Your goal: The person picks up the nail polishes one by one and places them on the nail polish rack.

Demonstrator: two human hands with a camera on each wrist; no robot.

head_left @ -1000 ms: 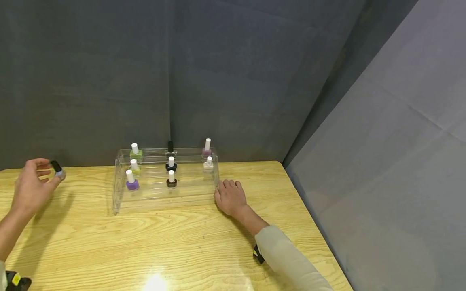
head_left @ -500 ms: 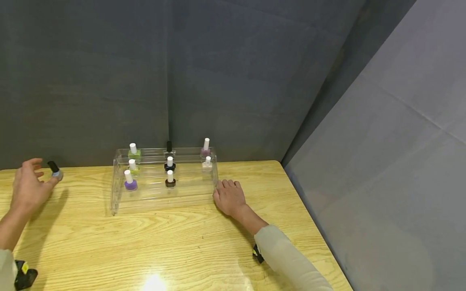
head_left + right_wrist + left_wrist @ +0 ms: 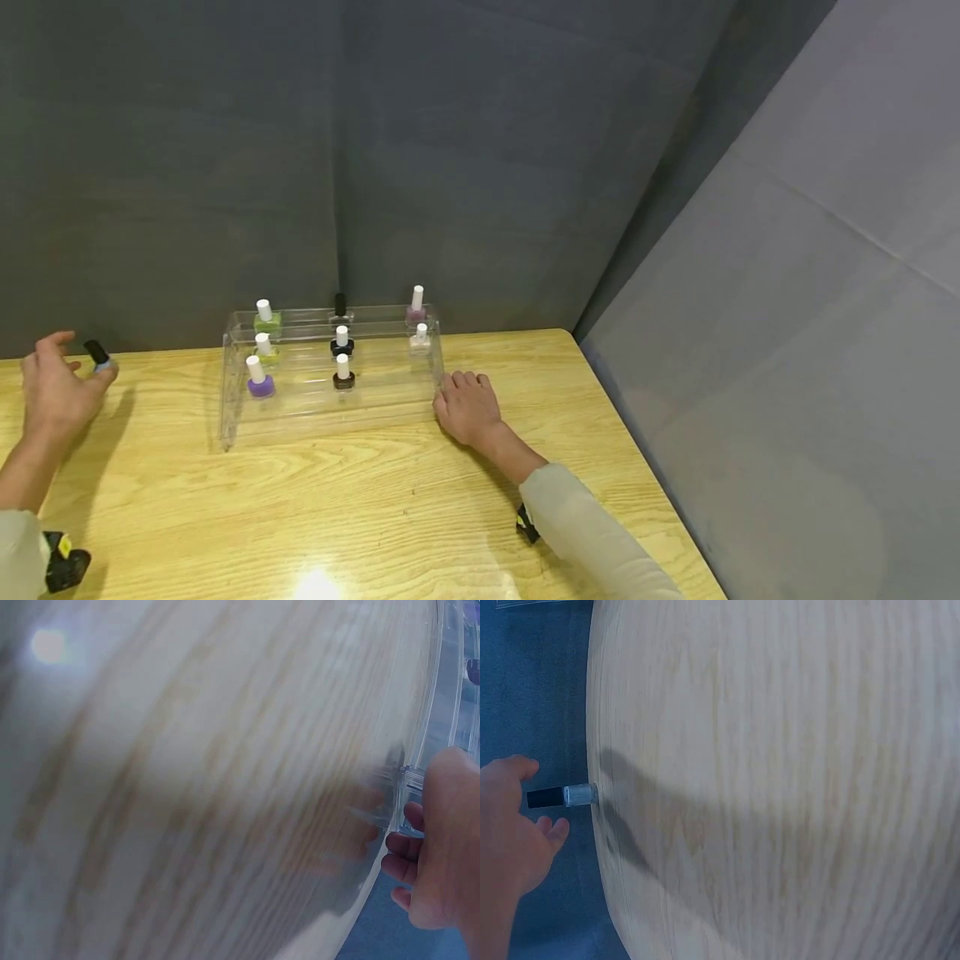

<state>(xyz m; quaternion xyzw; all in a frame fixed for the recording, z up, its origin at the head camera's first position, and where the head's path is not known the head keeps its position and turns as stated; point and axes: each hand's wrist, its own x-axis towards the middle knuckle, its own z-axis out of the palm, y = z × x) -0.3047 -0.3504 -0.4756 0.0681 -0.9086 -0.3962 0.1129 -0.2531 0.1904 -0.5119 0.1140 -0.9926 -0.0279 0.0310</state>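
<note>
From the head view, my left hand [image 3: 52, 390] has sunk a little toward the pale wooden tabletop [image 3: 360, 508] and drifted further left than it was a second ago, carrying the small grey-blue nail polish bottle with a black cap [image 3: 98, 357] with it; the bottle now sits low at the far left edge, well apart from the clear acrylic tiered display stand [image 3: 330, 400], and I judge it is about to rest on the wood. My grip there is a pinch of thumb and fingertips around the bottle, though it looks loose. My right hand [image 3: 465, 408] has not shifted: it lies on the tabletop with its fingers curled against the stand's right end. On the stand's steps the white-capped and black-capped bottles stand upright, among them a purple bottle with a white cap [image 3: 258, 379] on the lowest step. The left wrist view shows the bottle [image 3: 561, 796] lying sideways in the picture with its glass base at the tabletop's edge and my fingers [image 3: 514, 817] around its cap. The right wrist view is blurred, yet my right hand [image 3: 439, 847] shows against the stand's corner [image 3: 401, 776], fingers bent and holding nothing that I can make out.
</note>
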